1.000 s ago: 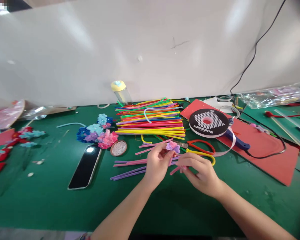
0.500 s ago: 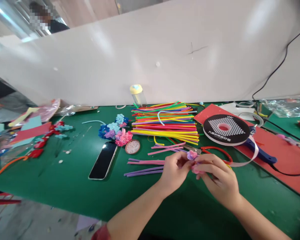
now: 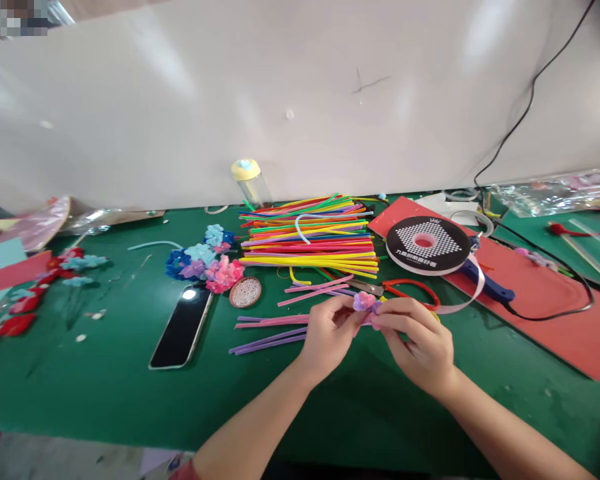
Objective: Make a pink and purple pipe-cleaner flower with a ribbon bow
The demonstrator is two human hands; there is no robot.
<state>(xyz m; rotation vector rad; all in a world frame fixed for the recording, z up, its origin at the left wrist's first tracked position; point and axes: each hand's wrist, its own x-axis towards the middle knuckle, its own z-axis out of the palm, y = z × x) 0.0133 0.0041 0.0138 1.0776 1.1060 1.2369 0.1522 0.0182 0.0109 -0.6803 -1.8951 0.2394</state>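
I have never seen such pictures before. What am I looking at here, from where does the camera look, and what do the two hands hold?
There is no machine here: a person works with two bare hands, and a camera worn on the head looks forward and down at them, so the arms enter from the bottom edge. The left hand and the right hand meet, and their fingers pinch a small purple pipe-cleaner flower between them. Below is a green table. On it lie a pile of coloured pipe cleaners, a cluster of finished flowers, a phone, red-handled scissors and a ribbon spool on a red sheet.
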